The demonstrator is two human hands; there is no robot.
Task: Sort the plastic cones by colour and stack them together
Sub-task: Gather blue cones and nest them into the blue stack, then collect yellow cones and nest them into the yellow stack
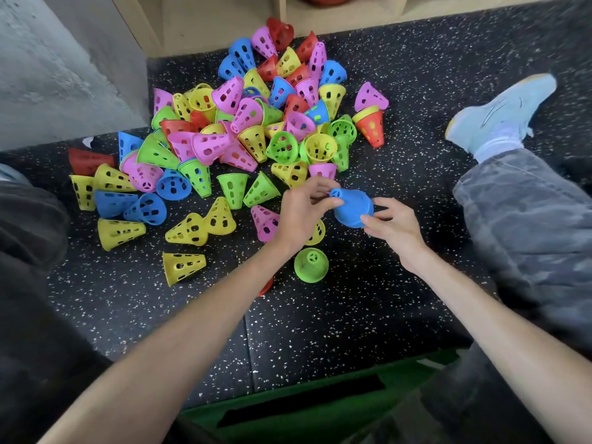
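A big heap of perforated plastic cones (243, 123) in pink, yellow, green, blue and red lies on the dark speckled floor. In front of the heap I hold a stack of blue cones (354, 207) above the floor. My left hand (302, 211) pinches its narrow tip. My right hand (392, 227) grips its wide rim from the right. A green cone (311, 265) stands upright just below the hands. A red cone (266, 287) shows partly from under my left forearm. A pink cone (266, 221) and a yellow one (317, 233) lie partly behind my left hand.
My right leg in grey trousers (525, 225) with a light blue shoe (503, 112) stretches along the right side. A wooden shelf base (208, 24) and a concrete wall (57, 65) bound the far and left sides. A green bag (307, 408) lies near me.
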